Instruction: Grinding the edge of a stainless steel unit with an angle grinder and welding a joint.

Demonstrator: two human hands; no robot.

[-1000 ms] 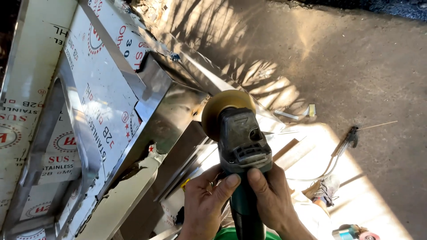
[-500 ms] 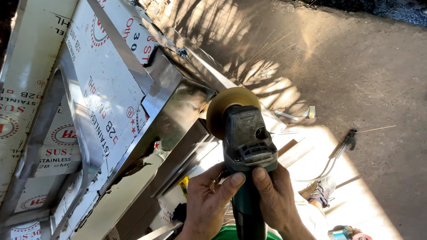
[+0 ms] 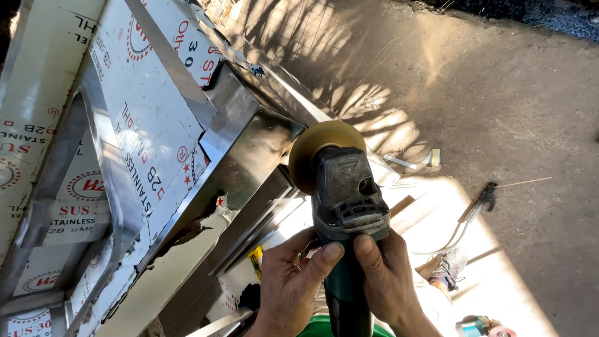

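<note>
Outdoor metal-fabrication yard, open-air workshop. Ground was bare concrete floor [image 3: 499, 112], sunlit, with leaf shadows across it. A stainless steel sheet structure [image 3: 143, 143], protective film partly on, stood at left. An angle grinder [image 3: 343, 193] with a yellow polishing disc was in use. Metal offcuts [image 3: 399, 162] and a welding electrode holder [image 3: 480, 200] lay scattered on the ground.

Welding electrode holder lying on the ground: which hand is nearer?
Right. The right hand, gripping the angle grinder, sits on the side toward the electrode holder; the left hand grips the grinder's far side.
</note>
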